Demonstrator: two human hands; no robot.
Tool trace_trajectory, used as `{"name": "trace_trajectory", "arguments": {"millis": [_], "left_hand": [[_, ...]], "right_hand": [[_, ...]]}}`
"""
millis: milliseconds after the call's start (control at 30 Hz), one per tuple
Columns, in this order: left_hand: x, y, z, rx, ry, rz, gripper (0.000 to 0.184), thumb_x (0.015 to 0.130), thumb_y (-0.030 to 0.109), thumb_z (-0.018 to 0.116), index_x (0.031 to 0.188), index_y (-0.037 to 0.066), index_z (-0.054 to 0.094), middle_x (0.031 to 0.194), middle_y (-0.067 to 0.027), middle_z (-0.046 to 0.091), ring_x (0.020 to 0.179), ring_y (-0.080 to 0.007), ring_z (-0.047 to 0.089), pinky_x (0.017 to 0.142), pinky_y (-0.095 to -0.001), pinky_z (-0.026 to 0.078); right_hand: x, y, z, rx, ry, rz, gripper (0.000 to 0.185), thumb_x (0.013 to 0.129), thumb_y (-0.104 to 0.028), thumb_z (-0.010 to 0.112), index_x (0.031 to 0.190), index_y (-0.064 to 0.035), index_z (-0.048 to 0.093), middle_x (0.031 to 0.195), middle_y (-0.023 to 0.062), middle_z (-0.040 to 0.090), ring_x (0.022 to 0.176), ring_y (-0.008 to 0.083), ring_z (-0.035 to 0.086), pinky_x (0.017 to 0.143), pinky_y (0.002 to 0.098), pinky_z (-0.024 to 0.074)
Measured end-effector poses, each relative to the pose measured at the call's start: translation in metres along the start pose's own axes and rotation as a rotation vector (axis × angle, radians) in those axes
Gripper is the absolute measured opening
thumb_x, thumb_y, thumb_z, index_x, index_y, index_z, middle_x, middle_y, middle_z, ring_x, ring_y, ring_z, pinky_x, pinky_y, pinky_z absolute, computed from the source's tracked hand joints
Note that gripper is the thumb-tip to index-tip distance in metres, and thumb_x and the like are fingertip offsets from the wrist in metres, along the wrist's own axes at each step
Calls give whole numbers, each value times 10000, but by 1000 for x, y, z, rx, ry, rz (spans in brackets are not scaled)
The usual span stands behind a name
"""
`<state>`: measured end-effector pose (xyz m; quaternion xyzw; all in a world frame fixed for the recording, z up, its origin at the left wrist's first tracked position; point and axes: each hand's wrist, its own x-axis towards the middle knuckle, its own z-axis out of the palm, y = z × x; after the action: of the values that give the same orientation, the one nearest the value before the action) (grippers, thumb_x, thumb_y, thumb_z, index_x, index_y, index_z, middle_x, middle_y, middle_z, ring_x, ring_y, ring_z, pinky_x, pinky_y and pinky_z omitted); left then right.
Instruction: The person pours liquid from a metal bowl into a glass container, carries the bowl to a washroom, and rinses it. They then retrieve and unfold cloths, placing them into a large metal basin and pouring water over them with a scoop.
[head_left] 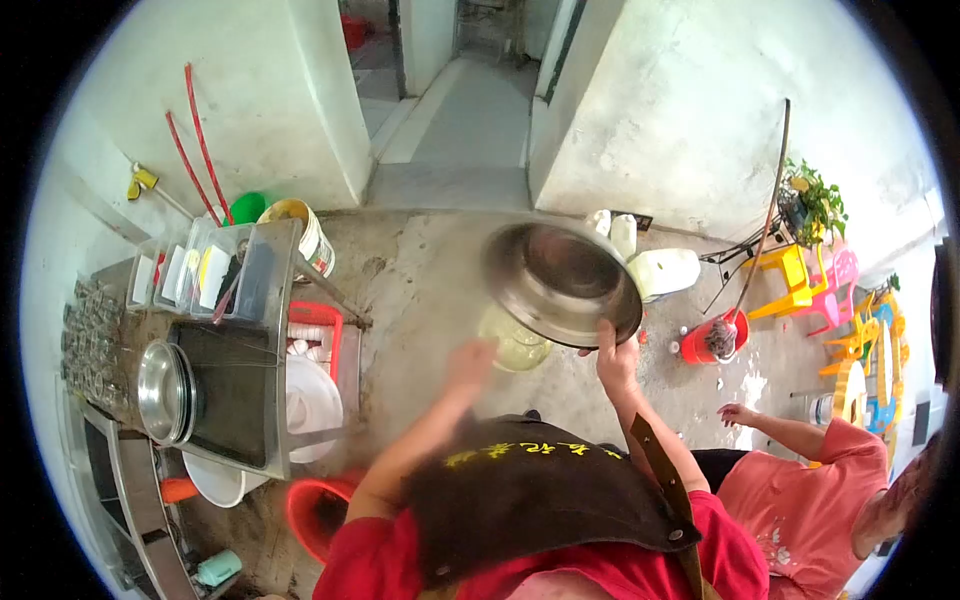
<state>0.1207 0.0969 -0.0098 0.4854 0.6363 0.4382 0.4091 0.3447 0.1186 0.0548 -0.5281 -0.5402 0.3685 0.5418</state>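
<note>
A large round stainless steel basin (575, 312) is tilted in front of me, its dark inside facing up. My right hand (616, 362) grips its near right rim, thumb on top. My left hand (470, 366) is raised to the left of the basin, smeared by motion, so its fingers cannot be made out. Just right of it, partly hidden under the basin, is a pale yellow-green rounded thing (520, 348); its kind is unclear.
On the left, a metal table (283, 400) bears stacked metal bowls (163, 393) and clear plastic bins (212, 268). A red bucket (312, 515) stands near my left. White jugs (665, 272) and a red mop bucket (697, 343) are at right. Another person (810, 490) is close on my right.
</note>
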Motion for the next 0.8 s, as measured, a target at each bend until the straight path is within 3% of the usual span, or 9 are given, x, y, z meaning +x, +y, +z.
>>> {"name": "trace_trajectory", "arguments": {"millis": [233,300,333,400,467,500,533,733,800], "left_hand": [[5,-6,-9,-37,7,111,297,829,220,586,646,4,497,524,-40,424,514,-77,370,462,-265,332],[4,4,-15,13,-45,33,313,818,297,566,750,-9,548,600,-126,542,555,-153,481,537,-325,407],[5,3,-15,20,-51,37,313,818,297,566,750,-9,548,600,-126,542,555,-153,481,537,-325,407],[6,-1,-10,-39,29,96,325,835,196,581,605,13,444,516,-3,398,512,-66,345,450,-263,309],[8,3,-9,-87,36,113,334,837,195,580,596,19,428,521,12,380,515,-64,333,448,-260,297],[9,2,-10,-137,61,117,344,839,193,578,588,26,412,526,27,362,518,-61,321,447,-256,285],[14,-4,-15,-31,8,77,273,828,230,562,668,15,509,544,-28,443,540,-106,382,491,-309,342],[20,9,-18,-49,-2,71,294,832,209,561,628,20,467,532,-3,390,543,-84,345,482,-289,323],[26,12,-17,-57,5,46,292,832,205,561,627,20,463,533,-1,382,545,-79,341,481,-287,321]], "right_hand": [[6,20,-40,401,337,461,395,905,-307,461,1079,47,449,927,158,564,674,215,605,405,271,495],[5,32,-58,498,391,630,456,904,-349,447,1154,29,401,932,145,564,666,232,604,425,277,504],[1,41,-67,523,410,662,450,906,-357,440,1155,15,403,935,143,567,674,244,607,431,281,505],[-12,61,-80,552,448,691,444,908,-365,432,1156,2,406,939,141,570,681,256,609,437,285,507],[-25,78,-93,593,521,766,445,912,-383,415,1144,-3,413,969,147,569,698,280,615,446,299,500],[-32,86,-93,615,583,785,407,910,-410,404,1078,-44,463,879,97,594,669,214,604,477,280,505],[-38,96,-97,604,617,824,401,911,-414,397,1080,-57,465,881,89,593,676,212,599,488,281,506],[-62,147,-120,667,718,937,398,908,-430,390,1092,-87,469,897,79,596,681,233,599,499,289,504],[-62,173,-132,668,702,918,415,914,-401,403,1189,-90,393,1077,123,531,815,284,586,566,367,492]]}}
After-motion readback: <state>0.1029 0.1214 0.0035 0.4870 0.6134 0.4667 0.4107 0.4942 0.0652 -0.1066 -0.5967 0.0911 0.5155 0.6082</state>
